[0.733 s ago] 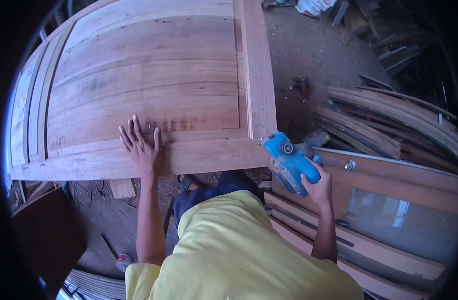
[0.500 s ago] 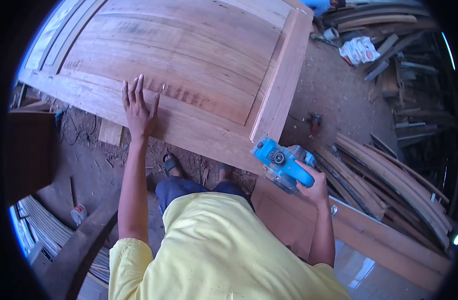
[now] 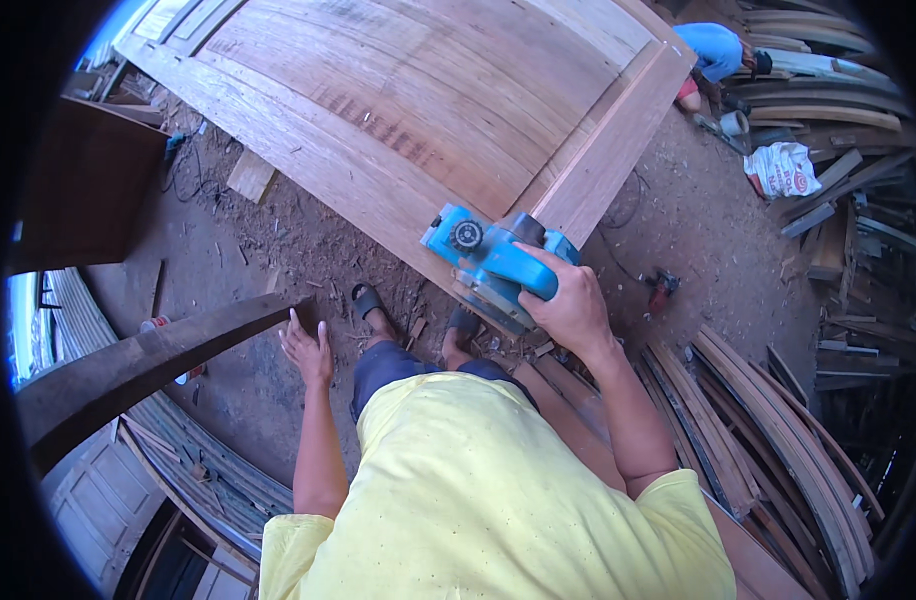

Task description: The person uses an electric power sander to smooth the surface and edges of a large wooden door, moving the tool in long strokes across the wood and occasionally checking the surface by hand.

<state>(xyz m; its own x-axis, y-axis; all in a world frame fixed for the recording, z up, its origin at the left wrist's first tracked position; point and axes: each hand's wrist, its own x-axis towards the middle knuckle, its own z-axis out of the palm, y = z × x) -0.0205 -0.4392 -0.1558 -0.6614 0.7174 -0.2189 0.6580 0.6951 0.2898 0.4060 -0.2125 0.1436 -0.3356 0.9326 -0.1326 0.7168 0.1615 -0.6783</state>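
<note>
A blue electric hand planer (image 3: 498,262) rests over the near corner of a large panelled wooden door (image 3: 378,150). My right hand (image 3: 568,305) is closed around its rear handle, and a black knob shows at its front. My left hand (image 3: 308,350) hangs in the air off the door's near edge, fingers apart, holding nothing. Close by it is the end of a dark wooden beam (image 3: 178,350); I cannot tell whether they touch. The planer's sole is hidden from view.
Another person (image 3: 713,55) in a blue top crouches beyond the door's far right corner. Curved planks (image 3: 768,430) lie at the right, near a red power tool (image 3: 663,288) on the dirt floor. A white sack (image 3: 781,170) sits by stacked timber. A dark cabinet (image 3: 83,185) stands left.
My left hand has come off the door and moved back toward my body. With the planer, my right hand has shifted left onto the door's corner. The view has turned.
</note>
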